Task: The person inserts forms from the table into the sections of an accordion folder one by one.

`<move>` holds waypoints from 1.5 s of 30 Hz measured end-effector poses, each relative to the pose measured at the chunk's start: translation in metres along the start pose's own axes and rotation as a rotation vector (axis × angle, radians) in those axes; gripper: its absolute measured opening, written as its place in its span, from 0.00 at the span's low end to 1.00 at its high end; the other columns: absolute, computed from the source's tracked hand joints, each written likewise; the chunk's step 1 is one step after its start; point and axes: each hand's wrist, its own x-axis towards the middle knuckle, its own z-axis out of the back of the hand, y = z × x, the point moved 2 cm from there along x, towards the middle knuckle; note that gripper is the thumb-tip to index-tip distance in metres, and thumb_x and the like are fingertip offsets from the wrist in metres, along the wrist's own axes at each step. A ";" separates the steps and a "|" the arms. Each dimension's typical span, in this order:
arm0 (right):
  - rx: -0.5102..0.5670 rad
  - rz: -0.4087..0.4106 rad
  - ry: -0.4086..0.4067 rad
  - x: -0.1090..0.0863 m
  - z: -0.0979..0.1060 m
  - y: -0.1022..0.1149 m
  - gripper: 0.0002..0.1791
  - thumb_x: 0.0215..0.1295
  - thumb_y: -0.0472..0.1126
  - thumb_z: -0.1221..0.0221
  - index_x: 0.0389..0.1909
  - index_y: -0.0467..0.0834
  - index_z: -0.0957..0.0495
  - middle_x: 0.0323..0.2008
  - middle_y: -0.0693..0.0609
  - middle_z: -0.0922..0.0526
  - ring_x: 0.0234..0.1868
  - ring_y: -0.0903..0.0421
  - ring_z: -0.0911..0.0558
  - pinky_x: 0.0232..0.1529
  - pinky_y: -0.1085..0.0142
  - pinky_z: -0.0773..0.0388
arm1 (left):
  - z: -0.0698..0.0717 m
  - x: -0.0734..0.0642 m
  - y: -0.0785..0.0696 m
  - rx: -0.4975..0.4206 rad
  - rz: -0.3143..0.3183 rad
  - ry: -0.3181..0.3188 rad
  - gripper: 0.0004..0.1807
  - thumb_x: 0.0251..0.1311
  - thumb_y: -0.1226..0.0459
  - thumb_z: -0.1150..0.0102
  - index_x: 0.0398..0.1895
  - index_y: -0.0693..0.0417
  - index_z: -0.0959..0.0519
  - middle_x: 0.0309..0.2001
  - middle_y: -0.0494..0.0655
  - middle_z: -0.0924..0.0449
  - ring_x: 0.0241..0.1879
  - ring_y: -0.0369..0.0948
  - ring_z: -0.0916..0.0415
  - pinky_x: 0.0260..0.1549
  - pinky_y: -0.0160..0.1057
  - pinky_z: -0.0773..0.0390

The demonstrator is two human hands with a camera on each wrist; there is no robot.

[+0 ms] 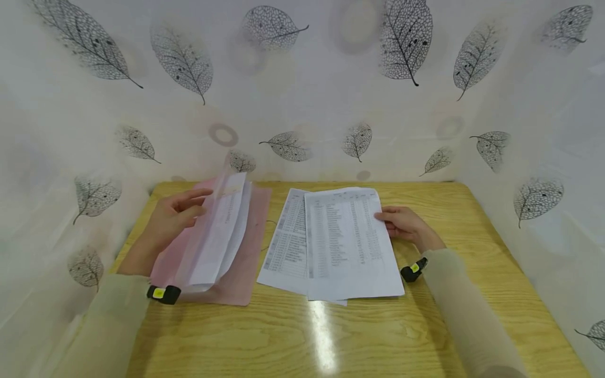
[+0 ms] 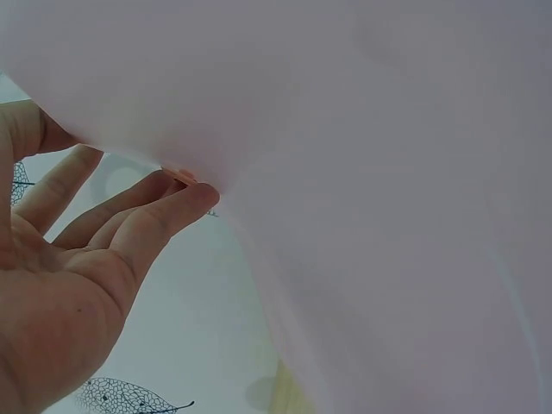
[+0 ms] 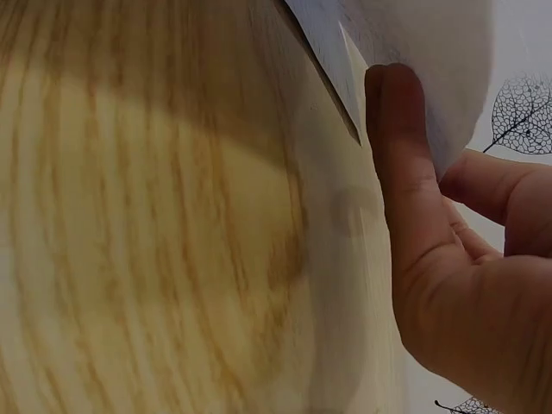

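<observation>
A pink translucent folder (image 1: 257, 236) lies on the left of the table, its cover raised and several white sheets (image 1: 219, 236) leaning inside. My left hand (image 1: 172, 218) holds the raised cover by its outer edge. In the left wrist view, fingertips meet the edge of the pink cover (image 2: 388, 172), which hides much of that view. Right of the folder, a printed sheet (image 1: 345, 241) overlaps another printed sheet (image 1: 285, 247). My right hand (image 1: 404, 226) pinches the right edge of the upper one. In the right wrist view, the paper (image 3: 440, 52) lifts between thumb and fingers.
Under everything is a wood-grain table (image 1: 236, 341), with a bright light reflection at its front middle. A pale curtain (image 1: 302, 105) with leaf prints surrounds the table at the back and both sides. Each wrist wears a black band (image 1: 413, 269).
</observation>
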 end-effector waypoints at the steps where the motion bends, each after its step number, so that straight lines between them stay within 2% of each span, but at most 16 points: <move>1: 0.016 0.003 0.009 0.000 -0.001 0.000 0.29 0.81 0.39 0.44 0.75 0.30 0.38 0.36 0.57 0.09 0.37 0.61 0.09 0.40 0.68 0.13 | 0.000 0.000 0.000 0.001 0.002 0.000 0.24 0.75 0.62 0.41 0.72 0.53 0.23 0.70 0.67 0.26 0.54 0.20 0.24 0.43 0.28 0.19; 7: 0.073 0.003 0.056 0.000 -0.013 0.003 0.32 0.82 0.39 0.46 0.78 0.30 0.43 0.38 0.55 0.09 0.40 0.58 0.09 0.41 0.67 0.13 | -0.002 -0.001 -0.002 0.013 0.021 -0.003 0.23 0.75 0.62 0.40 0.71 0.54 0.23 0.69 0.67 0.25 0.53 0.19 0.23 0.43 0.28 0.19; 12: 0.134 0.020 0.091 0.001 -0.024 0.006 0.31 0.82 0.39 0.47 0.78 0.30 0.43 0.41 0.53 0.09 0.43 0.57 0.08 0.44 0.65 0.12 | -0.002 0.001 0.001 0.002 0.018 0.006 0.24 0.75 0.62 0.40 0.72 0.52 0.23 0.68 0.68 0.24 0.52 0.20 0.22 0.43 0.28 0.19; 23: 0.129 0.054 0.066 0.009 -0.050 0.009 0.31 0.82 0.38 0.47 0.78 0.29 0.42 0.41 0.54 0.10 0.42 0.59 0.09 0.45 0.68 0.13 | -0.002 0.003 0.001 0.014 0.020 0.004 0.24 0.75 0.60 0.40 0.72 0.52 0.23 0.69 0.67 0.24 0.52 0.19 0.23 0.43 0.28 0.19; 33: 0.162 0.051 0.087 0.015 -0.073 0.012 0.27 0.82 0.36 0.48 0.76 0.31 0.39 0.43 0.53 0.10 0.43 0.58 0.09 0.45 0.67 0.13 | -0.003 0.003 -0.001 0.025 0.030 0.005 0.24 0.76 0.60 0.41 0.72 0.53 0.24 0.69 0.67 0.24 0.51 0.17 0.23 0.43 0.28 0.18; 40: 0.207 0.058 0.074 0.019 -0.088 0.016 0.25 0.82 0.35 0.48 0.74 0.30 0.38 0.38 0.53 0.10 0.37 0.59 0.09 0.39 0.69 0.14 | -0.004 0.004 0.000 0.020 0.027 0.004 0.23 0.76 0.60 0.41 0.71 0.54 0.23 0.68 0.67 0.24 0.51 0.18 0.22 0.43 0.28 0.18; 45: 0.228 0.068 0.063 0.022 -0.097 0.016 0.27 0.81 0.33 0.49 0.75 0.28 0.39 0.36 0.53 0.10 0.37 0.58 0.09 0.39 0.68 0.13 | -0.005 0.005 0.001 0.008 0.023 0.006 0.24 0.75 0.61 0.40 0.72 0.53 0.23 0.68 0.67 0.24 0.52 0.20 0.22 0.43 0.28 0.19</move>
